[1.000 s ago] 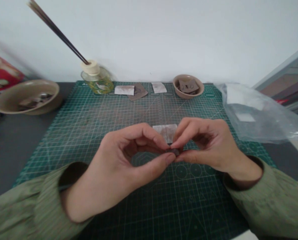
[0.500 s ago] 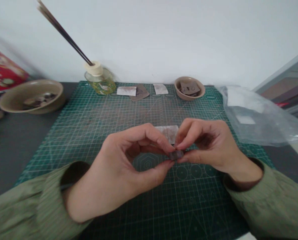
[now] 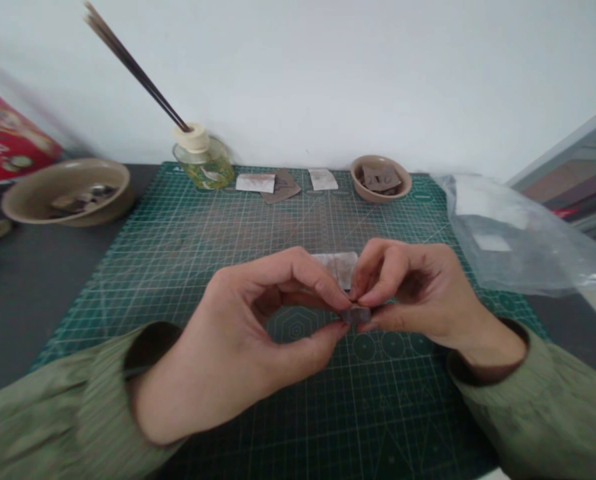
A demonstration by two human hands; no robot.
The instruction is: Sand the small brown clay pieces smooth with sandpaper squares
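A small dark greyish-purple piece (image 3: 358,315) is pinched between both hands above the green cutting mat (image 3: 298,227). The thumb and forefinger of my left hand (image 3: 263,333) grip its left end. On its right, the fingertips and thumb of my right hand (image 3: 418,287) hold it too. Just behind the fingers lies a whitish stained paper piece (image 3: 345,267), partly hidden by the hands.
At the back stand a reed diffuser (image 3: 205,160), two paper pieces (image 3: 323,179), a brown flat piece (image 3: 283,187) and a small bowl (image 3: 381,193). A larger bowl (image 3: 73,207) is left; a clear plastic bag (image 3: 523,247) lies right.
The small piece has shifted and turned slightly between the fingertips, and the right fingers have moved a little. Both hands still hold it. The whole view has shifted slightly.
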